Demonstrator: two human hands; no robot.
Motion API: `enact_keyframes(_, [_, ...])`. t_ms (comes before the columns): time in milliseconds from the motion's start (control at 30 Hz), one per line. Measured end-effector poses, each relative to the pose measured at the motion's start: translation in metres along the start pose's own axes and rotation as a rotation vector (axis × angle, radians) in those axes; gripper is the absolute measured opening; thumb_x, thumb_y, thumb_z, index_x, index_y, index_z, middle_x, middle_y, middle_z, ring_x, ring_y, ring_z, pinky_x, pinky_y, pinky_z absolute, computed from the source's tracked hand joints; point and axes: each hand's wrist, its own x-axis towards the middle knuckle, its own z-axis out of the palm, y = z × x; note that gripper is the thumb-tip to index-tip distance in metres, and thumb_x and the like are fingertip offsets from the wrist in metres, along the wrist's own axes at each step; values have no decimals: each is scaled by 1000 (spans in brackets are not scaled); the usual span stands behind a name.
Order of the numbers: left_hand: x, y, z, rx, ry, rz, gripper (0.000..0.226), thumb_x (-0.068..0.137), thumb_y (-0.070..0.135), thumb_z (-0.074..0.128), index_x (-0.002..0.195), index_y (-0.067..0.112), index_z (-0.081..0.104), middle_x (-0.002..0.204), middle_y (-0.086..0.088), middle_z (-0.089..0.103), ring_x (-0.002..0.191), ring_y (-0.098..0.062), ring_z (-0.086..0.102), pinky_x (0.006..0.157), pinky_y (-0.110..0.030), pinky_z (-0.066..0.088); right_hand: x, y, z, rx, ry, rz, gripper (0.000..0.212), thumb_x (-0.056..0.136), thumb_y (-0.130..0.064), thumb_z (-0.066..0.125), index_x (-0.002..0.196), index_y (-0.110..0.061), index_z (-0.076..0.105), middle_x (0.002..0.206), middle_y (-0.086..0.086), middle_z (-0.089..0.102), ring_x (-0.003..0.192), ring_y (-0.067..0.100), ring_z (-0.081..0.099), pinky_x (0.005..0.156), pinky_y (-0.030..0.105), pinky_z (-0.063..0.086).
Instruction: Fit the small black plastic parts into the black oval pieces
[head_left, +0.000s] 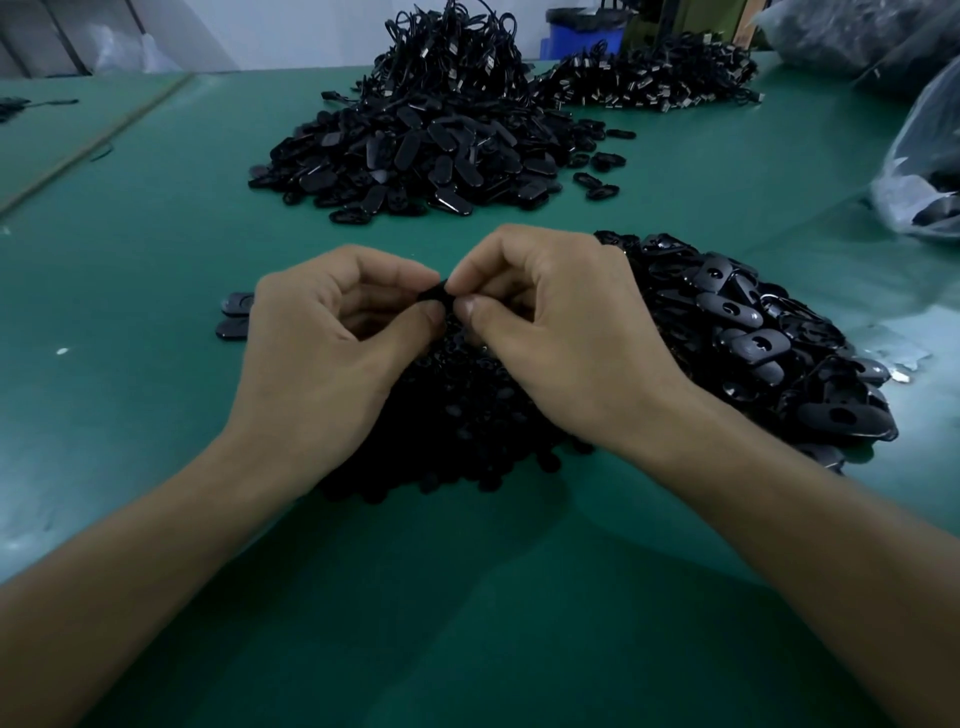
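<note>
The left forearm (156, 545) and right forearm (831, 545) come in low over the near edge of the green desk (156, 234), and I follow them up to the hands.

The left hand (322, 338) and right hand (561, 332) meet thumb to thumb. Their curled fingers (485, 312) pinch one black piece (434, 295) between them, raised just above the desk. I cannot tell whether the small part is already seated in the oval, because the fingertips cover most of it.

My main worry is the pinch. Everything here is black in dim light, so a small part going in tilted would be hard to spot, and forcing it could jam or crack it. If it slips, it drops straight into the heap of small parts (457, 415) under the hands and is lost among lookalikes.

The right wrist lies against the heap of oval pieces (753, 332), and a careless sweep could push some toward the desk's right edge. Two ovals (234, 317) lie just beside the left hand, easy to knock.

Well beyond, a far pile of ovals (415, 156) sits in front of the cable bundles (452, 57). If that pile is finished work, a stray toss could mix it with unfinished stock.
</note>
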Motion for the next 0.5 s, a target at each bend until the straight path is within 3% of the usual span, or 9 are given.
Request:
enact_keyframes(200, [0,-2,1,21,-27,3,15,76,20,75,86,30,71,83,10,77,77,-9,74,75,-22,58,-1,0,0,-23,-12,-21,17,89,0,65,90,-16,71,71,-7,68,69,7,66,65,27,54])
enact_keyframes(500, [-1,-3,1,39,-66,53,18,79,18,73,87,34,70,86,14,77,79,-5,74,74,-16,55,-2,0,-1,-33,-8,23,18,88,-1,67,85,-19,66,70,-6,68,66,5,67,63,25,56])
